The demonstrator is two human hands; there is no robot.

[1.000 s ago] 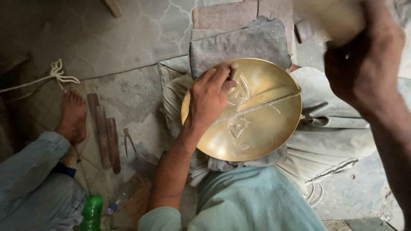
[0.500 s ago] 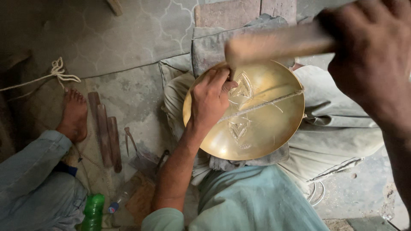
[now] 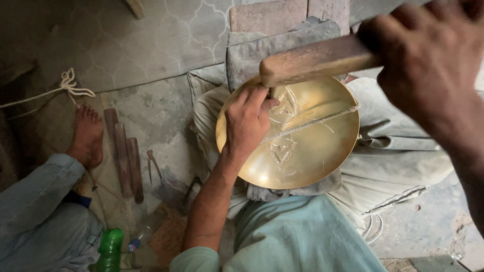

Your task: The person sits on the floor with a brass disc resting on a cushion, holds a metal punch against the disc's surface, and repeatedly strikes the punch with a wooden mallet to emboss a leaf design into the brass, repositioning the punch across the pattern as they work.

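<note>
A round brass plate [image 3: 307,151] with engraved patterns lies on cloth over my lap. My left hand [image 3: 247,123] rests on its upper left part, fingers closed around a small metal chisel [image 3: 275,93] set upright on the plate. My right hand [image 3: 428,55] grips a wooden mallet [image 3: 315,60] by its handle, with the head right over the chisel top. A string [image 3: 312,122] runs across the plate.
Another person's bare foot [image 3: 86,136] and trouser leg [image 3: 40,201] are at the left. Wooden sticks [image 3: 123,158] and metal tools [image 3: 151,163] lie on the stone floor. A green bottle [image 3: 110,249] stands bottom left. A rope [image 3: 68,85] lies far left. A grey cushion [image 3: 282,43] sits behind the plate.
My right hand has swung the mallet down and leftward, from raised at the upper right to just over the chisel. My left hand has stayed in place on the plate.
</note>
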